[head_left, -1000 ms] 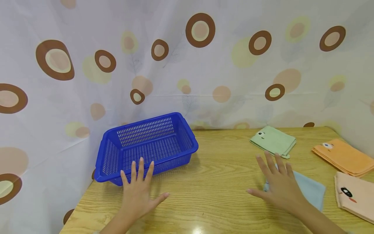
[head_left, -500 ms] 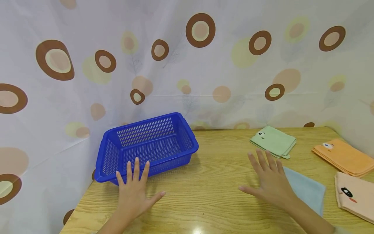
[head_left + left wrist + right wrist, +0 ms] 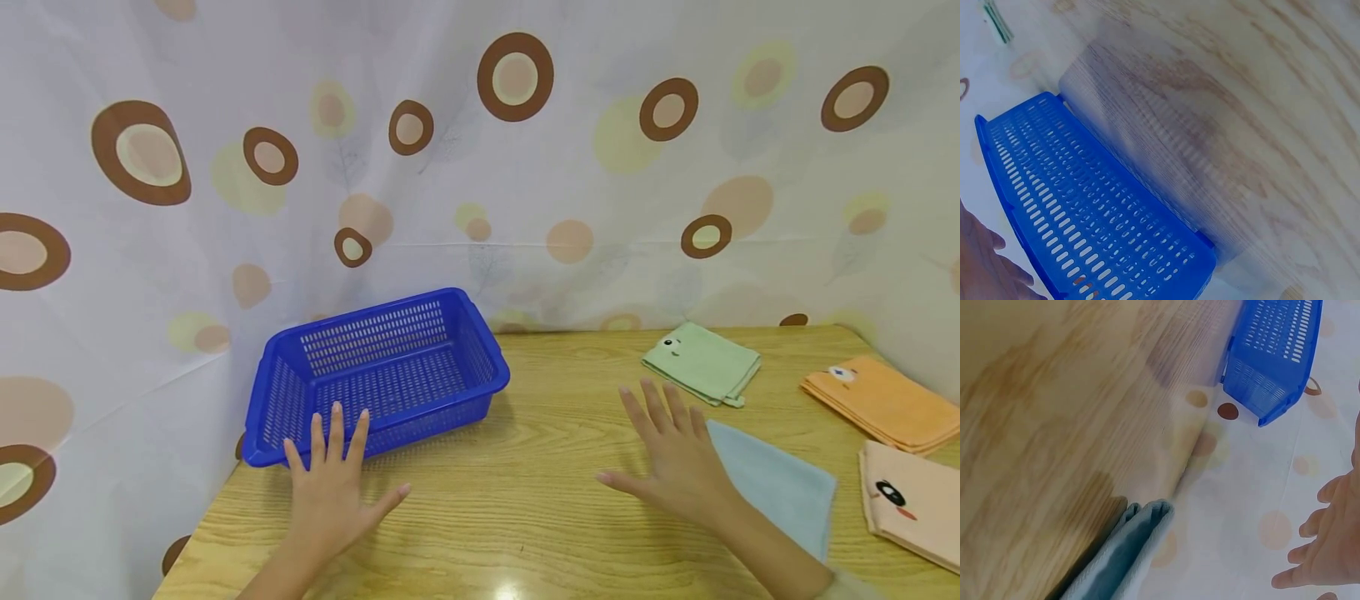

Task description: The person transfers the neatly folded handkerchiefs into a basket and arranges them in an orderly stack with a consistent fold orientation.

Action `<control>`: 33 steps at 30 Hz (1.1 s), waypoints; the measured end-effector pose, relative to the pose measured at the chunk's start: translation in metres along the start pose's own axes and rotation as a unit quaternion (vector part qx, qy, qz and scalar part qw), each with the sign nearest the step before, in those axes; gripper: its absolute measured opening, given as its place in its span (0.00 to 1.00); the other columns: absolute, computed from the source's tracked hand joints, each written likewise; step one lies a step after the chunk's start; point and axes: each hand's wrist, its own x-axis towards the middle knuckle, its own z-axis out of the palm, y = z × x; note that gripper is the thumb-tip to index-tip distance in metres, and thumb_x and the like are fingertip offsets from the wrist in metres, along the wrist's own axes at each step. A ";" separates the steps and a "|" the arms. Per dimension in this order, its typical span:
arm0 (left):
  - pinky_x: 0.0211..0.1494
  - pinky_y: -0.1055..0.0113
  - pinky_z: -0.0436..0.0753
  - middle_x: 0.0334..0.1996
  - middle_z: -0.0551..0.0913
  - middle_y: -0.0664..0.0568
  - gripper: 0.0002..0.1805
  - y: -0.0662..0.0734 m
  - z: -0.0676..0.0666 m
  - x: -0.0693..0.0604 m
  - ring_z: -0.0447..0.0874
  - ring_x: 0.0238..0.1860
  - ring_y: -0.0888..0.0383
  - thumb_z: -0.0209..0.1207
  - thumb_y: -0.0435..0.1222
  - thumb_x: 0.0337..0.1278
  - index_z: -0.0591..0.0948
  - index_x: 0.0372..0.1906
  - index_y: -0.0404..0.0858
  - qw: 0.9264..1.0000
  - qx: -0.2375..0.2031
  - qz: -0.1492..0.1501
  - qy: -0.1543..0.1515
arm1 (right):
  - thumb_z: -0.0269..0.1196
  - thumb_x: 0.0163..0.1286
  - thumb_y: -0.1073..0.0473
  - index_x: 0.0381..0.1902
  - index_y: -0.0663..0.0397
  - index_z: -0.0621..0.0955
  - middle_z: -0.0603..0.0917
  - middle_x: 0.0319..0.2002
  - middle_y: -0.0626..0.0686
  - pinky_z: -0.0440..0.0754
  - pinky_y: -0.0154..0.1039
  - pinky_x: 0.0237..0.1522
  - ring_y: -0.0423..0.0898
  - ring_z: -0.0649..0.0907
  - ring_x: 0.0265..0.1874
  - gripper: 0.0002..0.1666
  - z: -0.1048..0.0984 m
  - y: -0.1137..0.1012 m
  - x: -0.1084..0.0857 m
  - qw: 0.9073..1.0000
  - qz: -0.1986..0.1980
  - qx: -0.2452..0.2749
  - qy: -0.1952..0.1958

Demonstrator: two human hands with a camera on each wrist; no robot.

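My left hand (image 3: 327,498), fingers straight and spread, hovers in front of the near side of a blue plastic basket (image 3: 375,425). In the left wrist view that hand (image 3: 988,265) shows at the lower left beside the basket (image 3: 1085,200). My right hand (image 3: 684,467) is spread with straight fingers just left of a folded light blue towel (image 3: 780,483), and its wrist covers part of it. In the right wrist view the towel's folded edge (image 3: 1125,556) rises at the bottom, apart from the hand (image 3: 1329,537). Neither hand holds anything.
A folded green towel (image 3: 701,362) with an eye design lies at the back right. Farther right are an orange towel (image 3: 888,404) and a peach towel (image 3: 918,508). The wooden table (image 3: 525,517) meets a patterned curtain (image 3: 450,192) behind and at the sides.
Both hands have drifted left, the right one farther, which uncovers more of the light blue towel. Basket and towels have stayed in place.
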 end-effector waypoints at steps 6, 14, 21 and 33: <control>0.63 0.25 0.44 0.72 0.45 0.33 0.55 -0.004 -0.001 0.000 0.40 0.70 0.29 0.50 0.71 0.43 0.52 0.72 0.42 1.000 -0.001 -0.008 -0.003 | 0.57 0.54 0.27 0.74 0.47 0.42 0.38 0.74 0.61 0.43 0.70 0.66 0.61 0.37 0.72 0.62 0.002 -0.005 0.005 1.000 -0.003 0.005 -0.002; 0.63 0.25 0.44 0.72 0.44 0.33 0.56 -0.010 -0.003 0.000 0.41 0.70 0.28 0.50 0.71 0.44 0.50 0.73 0.43 1.000 0.000 -0.013 -0.001 | 0.57 0.54 0.27 0.74 0.51 0.43 0.39 0.74 0.62 0.43 0.70 0.66 0.62 0.38 0.72 0.62 0.006 -0.010 0.013 1.000 -0.005 0.016 -0.003; 0.63 0.26 0.45 0.71 0.46 0.32 0.56 -0.016 -0.005 0.001 0.43 0.69 0.28 0.49 0.71 0.43 0.53 0.72 0.40 1.000 0.012 -0.020 0.008 | 0.57 0.54 0.27 0.73 0.57 0.46 0.42 0.74 0.63 0.46 0.68 0.67 0.62 0.41 0.72 0.63 0.009 -0.015 0.018 1.000 -0.008 0.014 0.001; 0.63 0.25 0.46 0.71 0.47 0.31 0.56 -0.026 -0.012 0.000 0.43 0.69 0.27 0.49 0.71 0.44 0.53 0.72 0.39 0.999 0.004 -0.038 0.011 | 0.57 0.55 0.27 0.73 0.59 0.47 0.43 0.73 0.63 0.46 0.66 0.68 0.62 0.42 0.72 0.63 0.013 -0.024 0.028 1.000 -0.023 0.005 0.000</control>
